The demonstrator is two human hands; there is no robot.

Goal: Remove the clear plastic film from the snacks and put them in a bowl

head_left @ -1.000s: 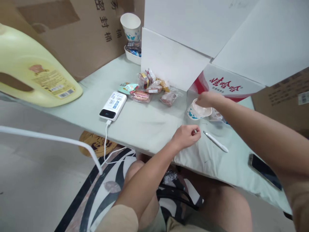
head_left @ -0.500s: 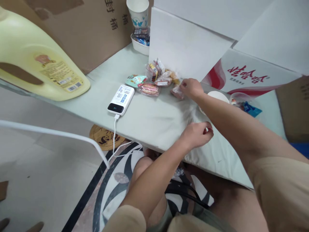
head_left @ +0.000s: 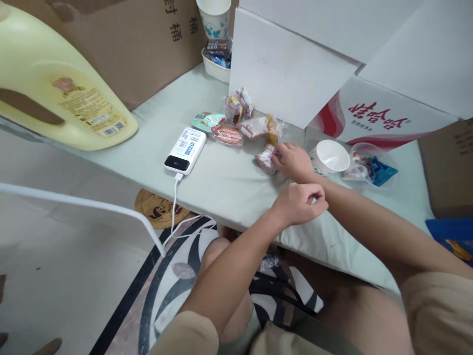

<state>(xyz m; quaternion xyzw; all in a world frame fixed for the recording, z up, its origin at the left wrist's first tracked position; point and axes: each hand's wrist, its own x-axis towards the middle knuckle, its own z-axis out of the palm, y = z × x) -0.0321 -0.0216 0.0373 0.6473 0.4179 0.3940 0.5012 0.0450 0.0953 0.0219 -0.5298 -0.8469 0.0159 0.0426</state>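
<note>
Plastic-wrapped snack (head_left: 265,160) has shifted nearer us, seemingly pinched by our right hand (head_left: 294,161); our left hand (head_left: 298,204) curls closed, nothing visible inside.

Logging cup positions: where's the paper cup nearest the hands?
Head view, right of centre: the paper cup sits between the right hand and the clear plastic bowl.

Tan elbow-length sleeves (head_left: 439,310), olive shorts (head_left: 314,337)
</note>
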